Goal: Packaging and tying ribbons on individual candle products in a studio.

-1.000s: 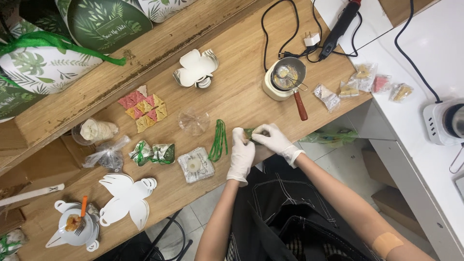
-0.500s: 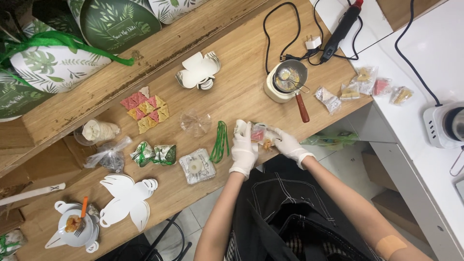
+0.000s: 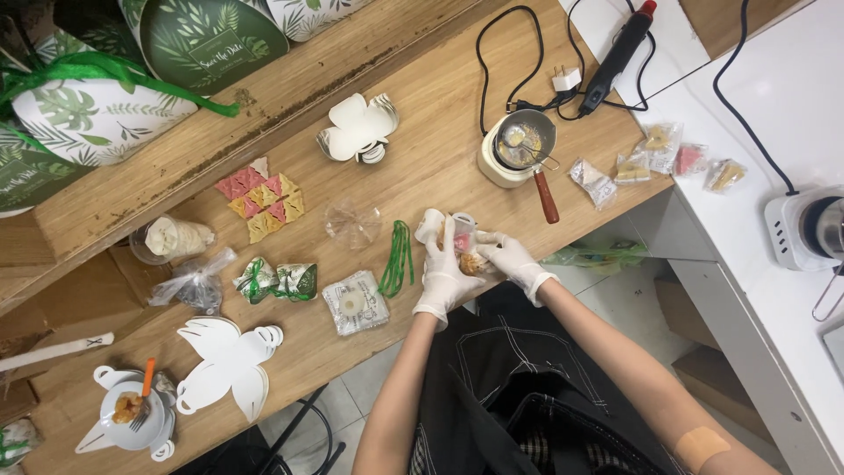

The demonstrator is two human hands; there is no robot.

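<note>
Both my hands wear white gloves and meet at the front edge of the wooden table (image 3: 440,123). My left hand (image 3: 442,268) and my right hand (image 3: 510,260) together hold a small clear bag with a brownish sweet and a pink bit inside (image 3: 468,249). Just left of my left hand lies a bundle of green ribbon (image 3: 398,257). A clear plastic wrapper (image 3: 353,222) lies flat beyond the ribbon.
A small melting pot with a red handle (image 3: 519,151), a black glue gun (image 3: 617,53) and cords sit at the back right. Wrapped sweets (image 3: 651,163), pink and yellow squares (image 3: 262,199), white cut-out boxes (image 3: 227,362), a tape roll in plastic (image 3: 355,302), leaf-print boxes (image 3: 97,114).
My hands have lifted off the green ribbon and moved slightly right; they now hold a small clear bag with a sweet between them. The view has shifted a little.
</note>
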